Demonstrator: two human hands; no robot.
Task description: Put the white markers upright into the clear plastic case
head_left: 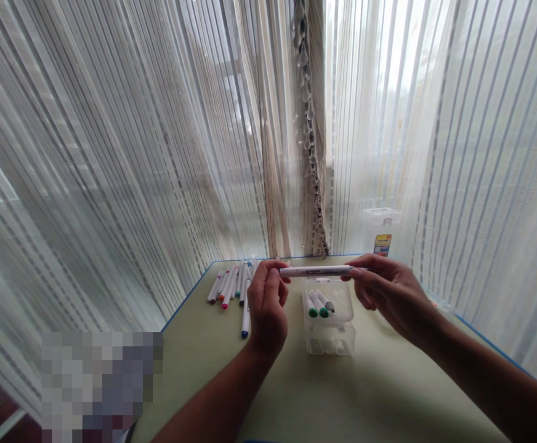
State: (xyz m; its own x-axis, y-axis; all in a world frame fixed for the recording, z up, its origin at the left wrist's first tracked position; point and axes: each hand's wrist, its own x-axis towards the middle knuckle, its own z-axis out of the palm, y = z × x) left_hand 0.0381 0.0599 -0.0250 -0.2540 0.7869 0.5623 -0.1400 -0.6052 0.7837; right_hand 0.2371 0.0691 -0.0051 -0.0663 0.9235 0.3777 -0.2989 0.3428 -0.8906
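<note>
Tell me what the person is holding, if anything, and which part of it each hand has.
A white marker, held roughly level: the left hand has its left end, and the right hand its right end.

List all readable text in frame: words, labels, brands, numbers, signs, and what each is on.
None can be read.
Label on the upright clear container: yellow with dark print, too small and blurred.
Held marker: dark print along the barrel, too blurred.
Loose markers on the table: any print is too small to read.
Green-capped markers in the open clear case: nothing legible.
</note>
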